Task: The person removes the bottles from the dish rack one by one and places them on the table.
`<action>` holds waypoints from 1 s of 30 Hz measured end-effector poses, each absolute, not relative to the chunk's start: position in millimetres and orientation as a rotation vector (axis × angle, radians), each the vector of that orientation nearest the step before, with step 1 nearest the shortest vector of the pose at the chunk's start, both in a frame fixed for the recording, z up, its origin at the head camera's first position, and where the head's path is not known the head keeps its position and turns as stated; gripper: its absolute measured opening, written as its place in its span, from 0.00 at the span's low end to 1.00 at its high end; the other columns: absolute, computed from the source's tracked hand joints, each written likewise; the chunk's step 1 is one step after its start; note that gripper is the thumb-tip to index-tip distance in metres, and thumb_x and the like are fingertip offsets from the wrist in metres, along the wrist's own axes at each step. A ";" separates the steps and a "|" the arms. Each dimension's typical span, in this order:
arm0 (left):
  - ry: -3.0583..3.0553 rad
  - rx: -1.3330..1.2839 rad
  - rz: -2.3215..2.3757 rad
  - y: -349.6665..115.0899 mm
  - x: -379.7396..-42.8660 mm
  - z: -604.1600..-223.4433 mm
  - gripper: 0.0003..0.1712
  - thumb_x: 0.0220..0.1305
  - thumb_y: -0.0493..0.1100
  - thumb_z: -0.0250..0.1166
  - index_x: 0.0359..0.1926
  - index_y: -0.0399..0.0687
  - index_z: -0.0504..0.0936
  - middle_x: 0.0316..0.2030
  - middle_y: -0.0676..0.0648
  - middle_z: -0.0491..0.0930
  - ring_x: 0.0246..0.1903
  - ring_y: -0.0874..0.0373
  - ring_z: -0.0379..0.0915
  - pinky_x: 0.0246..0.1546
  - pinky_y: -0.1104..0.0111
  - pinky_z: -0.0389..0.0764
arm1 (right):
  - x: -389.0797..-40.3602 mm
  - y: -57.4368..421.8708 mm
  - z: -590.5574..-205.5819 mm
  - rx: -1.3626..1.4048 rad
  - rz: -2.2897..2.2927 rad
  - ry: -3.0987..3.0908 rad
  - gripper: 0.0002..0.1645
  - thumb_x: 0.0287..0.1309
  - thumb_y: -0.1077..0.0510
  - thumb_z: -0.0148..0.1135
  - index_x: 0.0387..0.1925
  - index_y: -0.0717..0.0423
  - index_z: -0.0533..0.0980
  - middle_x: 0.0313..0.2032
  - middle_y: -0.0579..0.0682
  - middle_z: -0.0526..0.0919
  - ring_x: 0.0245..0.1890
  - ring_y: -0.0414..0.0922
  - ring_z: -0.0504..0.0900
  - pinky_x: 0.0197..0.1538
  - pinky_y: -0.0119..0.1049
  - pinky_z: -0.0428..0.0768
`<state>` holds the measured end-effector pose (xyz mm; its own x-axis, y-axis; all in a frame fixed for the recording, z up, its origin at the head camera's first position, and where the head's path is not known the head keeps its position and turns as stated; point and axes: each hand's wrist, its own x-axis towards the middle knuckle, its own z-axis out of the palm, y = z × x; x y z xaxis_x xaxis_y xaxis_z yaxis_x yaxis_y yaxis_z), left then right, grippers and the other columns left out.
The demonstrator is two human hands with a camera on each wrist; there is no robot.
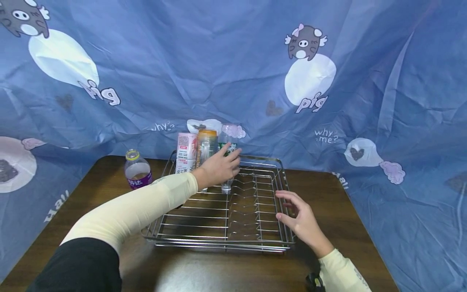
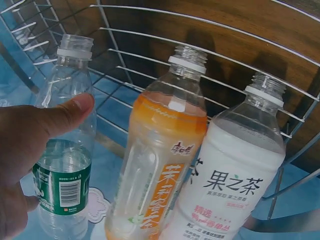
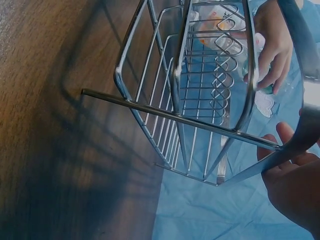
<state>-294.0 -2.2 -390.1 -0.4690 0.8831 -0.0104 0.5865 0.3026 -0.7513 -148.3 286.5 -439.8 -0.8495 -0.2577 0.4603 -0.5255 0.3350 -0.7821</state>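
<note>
A clear plastic bottle with a green label stands neck-down at the back of a wire dish rack. My left hand grips it, thumb on one side of the body. Just left of it two more capless bottles lean neck-down in the rack: one with an orange label, one with a white and pink label. Over at the rack's right side, my right hand has thumb and fingers spread apart, holding nothing, fingertips close to the rim.
A bottle with a purple label stands upright, left of the rack on the brown wooden table. Blue printed cloth hangs behind the table. The rack's wire dividers run front to back along its middle.
</note>
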 end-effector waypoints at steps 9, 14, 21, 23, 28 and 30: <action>-2.176 -1.294 0.958 -1.2 -285.5 -380.2 0.27 0.65 0.49 0.68 0.66 0.66 0.78 0.67 0.47 0.70 0.74 0.43 0.51 0.71 0.40 0.55 | -150.2 286.7 -438.9 0.685 1.541 -2.336 0.33 0.48 0.78 0.69 0.59 0.68 0.75 0.60 0.62 0.77 0.59 0.47 0.75 0.58 0.34 0.79; -2.172 -1.281 0.936 -2.7 -283.2 -374.7 0.27 0.66 0.49 0.67 0.66 0.67 0.77 0.68 0.47 0.70 0.74 0.43 0.51 0.70 0.40 0.57 | -150.3 284.9 -437.8 0.683 1.553 -2.329 0.33 0.47 0.79 0.69 0.58 0.69 0.75 0.60 0.63 0.76 0.60 0.51 0.75 0.57 0.33 0.79; -2.153 -1.286 0.884 -8.8 -279.4 -368.3 0.28 0.66 0.47 0.68 0.66 0.65 0.77 0.67 0.46 0.71 0.74 0.42 0.52 0.70 0.41 0.60 | -150.8 282.1 -435.5 0.696 1.539 -2.319 0.34 0.47 0.80 0.69 0.59 0.68 0.75 0.60 0.64 0.76 0.59 0.48 0.76 0.58 0.37 0.80; -2.142 -1.293 0.875 -10.4 -277.8 -366.5 0.28 0.66 0.45 0.68 0.67 0.64 0.76 0.67 0.45 0.70 0.74 0.42 0.53 0.69 0.42 0.60 | -151.0 281.7 -435.1 0.696 1.533 -2.314 0.34 0.47 0.80 0.69 0.59 0.67 0.75 0.60 0.62 0.76 0.59 0.47 0.76 0.58 0.37 0.80; -2.132 -1.307 0.842 -13.3 -274.3 -363.8 0.30 0.66 0.46 0.69 0.68 0.62 0.75 0.68 0.45 0.70 0.73 0.42 0.53 0.69 0.42 0.61 | -151.1 280.4 -433.2 0.696 1.522 -2.317 0.35 0.46 0.81 0.69 0.59 0.66 0.75 0.60 0.61 0.76 0.59 0.46 0.76 0.57 0.37 0.80; -2.138 -1.311 0.823 -14.1 -272.9 -362.7 0.31 0.67 0.47 0.68 0.69 0.61 0.74 0.68 0.44 0.69 0.74 0.42 0.52 0.69 0.41 0.62 | -151.0 279.6 -431.7 0.688 1.508 -2.330 0.36 0.47 0.80 0.69 0.60 0.66 0.75 0.61 0.61 0.76 0.58 0.43 0.76 0.57 0.39 0.80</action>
